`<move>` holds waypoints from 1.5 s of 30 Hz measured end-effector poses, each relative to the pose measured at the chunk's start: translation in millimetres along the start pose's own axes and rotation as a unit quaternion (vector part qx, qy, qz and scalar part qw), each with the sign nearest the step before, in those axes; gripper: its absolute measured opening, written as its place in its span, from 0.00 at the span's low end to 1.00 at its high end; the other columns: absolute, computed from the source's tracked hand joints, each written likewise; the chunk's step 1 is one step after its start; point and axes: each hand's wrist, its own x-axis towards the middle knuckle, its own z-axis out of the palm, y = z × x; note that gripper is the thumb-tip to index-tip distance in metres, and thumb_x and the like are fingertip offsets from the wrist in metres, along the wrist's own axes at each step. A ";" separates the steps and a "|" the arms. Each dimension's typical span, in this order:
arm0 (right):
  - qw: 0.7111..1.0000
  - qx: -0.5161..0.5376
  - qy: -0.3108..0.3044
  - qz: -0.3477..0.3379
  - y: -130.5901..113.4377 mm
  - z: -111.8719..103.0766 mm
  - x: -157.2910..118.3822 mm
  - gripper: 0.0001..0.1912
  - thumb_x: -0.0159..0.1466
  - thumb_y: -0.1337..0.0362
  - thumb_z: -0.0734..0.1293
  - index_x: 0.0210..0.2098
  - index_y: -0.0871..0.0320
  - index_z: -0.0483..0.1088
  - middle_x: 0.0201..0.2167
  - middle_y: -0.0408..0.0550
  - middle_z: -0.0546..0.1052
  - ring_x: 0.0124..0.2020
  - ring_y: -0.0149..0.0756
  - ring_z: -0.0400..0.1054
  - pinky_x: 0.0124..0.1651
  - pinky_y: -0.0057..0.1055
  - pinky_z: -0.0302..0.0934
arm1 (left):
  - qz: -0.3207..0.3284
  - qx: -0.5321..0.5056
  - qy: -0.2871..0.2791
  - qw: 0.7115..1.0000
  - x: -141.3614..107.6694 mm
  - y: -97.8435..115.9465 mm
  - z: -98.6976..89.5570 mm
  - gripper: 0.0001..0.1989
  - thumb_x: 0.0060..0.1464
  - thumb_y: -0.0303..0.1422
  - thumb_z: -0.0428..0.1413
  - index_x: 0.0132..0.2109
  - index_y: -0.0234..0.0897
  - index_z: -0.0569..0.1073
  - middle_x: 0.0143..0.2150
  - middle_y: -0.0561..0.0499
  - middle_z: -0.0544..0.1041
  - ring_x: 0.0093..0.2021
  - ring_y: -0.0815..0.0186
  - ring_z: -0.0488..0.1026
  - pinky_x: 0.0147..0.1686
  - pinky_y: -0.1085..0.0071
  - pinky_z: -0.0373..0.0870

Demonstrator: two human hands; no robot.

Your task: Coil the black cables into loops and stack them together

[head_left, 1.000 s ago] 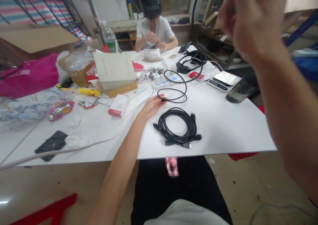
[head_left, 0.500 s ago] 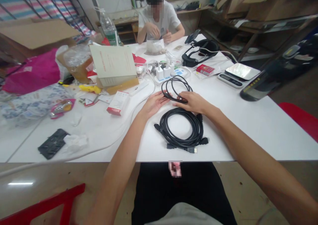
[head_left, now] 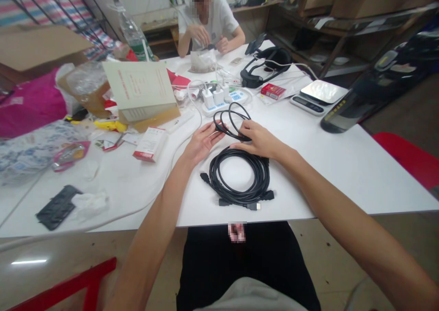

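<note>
My right hand (head_left: 255, 137) is closed around one side of a loosely looped black cable (head_left: 233, 112), just above the table. My left hand (head_left: 205, 142) is palm up on the other side with its fingers stretched out. The cable's dark plug end lies against those fingertips, and I see no firm grip there. Nearer to me, a coil of black HDMI cables (head_left: 214, 183) lies flat on the table. Several plugs stick out from its edge, one with a bare metal tip. My right hand and wrist cover the coil's far right edge.
Beyond my hands are a white power strip (head_left: 209, 111) with chargers, a black headset (head_left: 252, 78) and a small scale (head_left: 308, 104). A dark bottle (head_left: 338, 119) stands right. To the left are a red-white box (head_left: 151, 144) and a white cord (head_left: 151, 206). A person (head_left: 224, 16) sits opposite.
The whole scene has shifted left in view as my head turned slightly. The looped cable has tilted a little, and its plug end sits further over my left fingers. The coil stays put.
</note>
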 end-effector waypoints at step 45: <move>0.839 0.232 0.453 0.194 -9.1 -28.7 3.1 0.29 0.73 0.30 0.56 0.38 0.50 0.60 0.24 0.41 0.61 0.23 0.32 0.53 0.26 0.33 0.48 | 0.024 0.323 -0.095 0.941 -10.9 3.4 -1.8 0.24 0.44 0.19 0.66 0.50 0.35 0.88 0.54 0.41 0.87 0.60 0.49 0.82 0.74 0.49 0.65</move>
